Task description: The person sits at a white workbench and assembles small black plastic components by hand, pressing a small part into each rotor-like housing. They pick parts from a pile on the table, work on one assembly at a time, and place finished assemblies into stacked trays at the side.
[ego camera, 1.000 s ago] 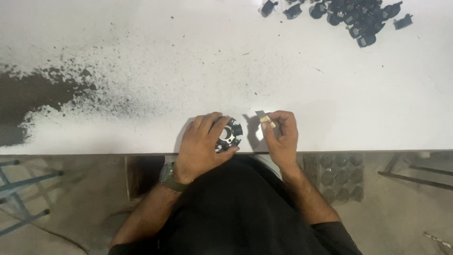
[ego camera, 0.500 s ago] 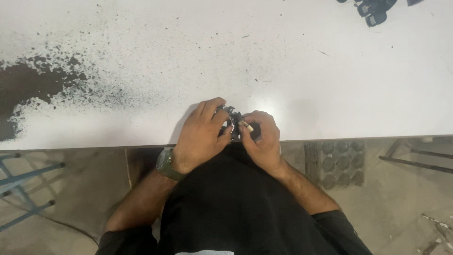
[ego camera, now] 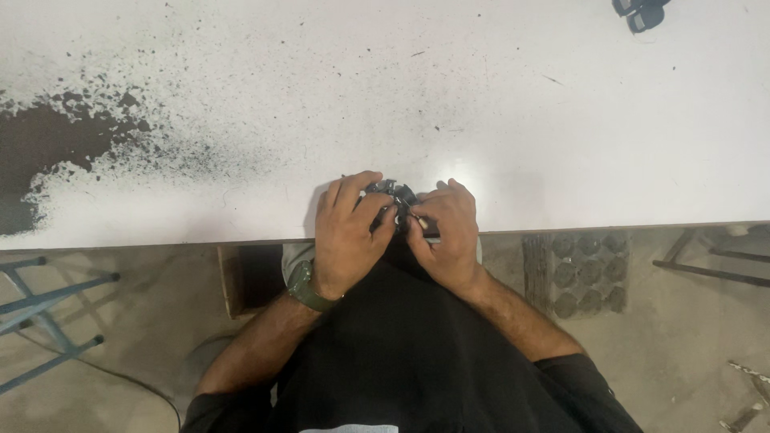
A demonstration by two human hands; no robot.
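While both hands work at the near edge of the white table [ego camera: 497,120], the scene runs like this from left to right. Far left: a dark worn patch [ego camera: 40,152] where the white coat has flaked off, with black specks scattered out from it. Below the table on that side, a blue metal frame [ego camera: 40,309] stands on the floor.

Centre: the left hand [ego camera: 346,236], with a green watch [ego camera: 305,287] at the wrist, is curled round a small black part [ego camera: 393,196], fingers closed on its left side. The right hand [ego camera: 446,232] meets it from the other side, thumb and fingertips pinched on the same part. Something small may be held between the right fingers; too hidden to tell. The part sits just above the table edge, touching or nearly touching the surface, directly in front of the person's dark shirt.

Judgement on the grip: the work looks like fine fitting, so the left hand would do best as the steady clamp while the right does the small moves. Resting the heels of both hands on the table would keep the part from wobbling.

Edges and room: the part is very near the drop at the table's front edge; a slip could send a piece to the floor or into the lap. Ample bare table lies beyond the hands.

Right: more black parts [ego camera: 642,12] lie at the far top corner, well apart. Under the table on the right stands a grey moulded tray [ego camera: 581,269].
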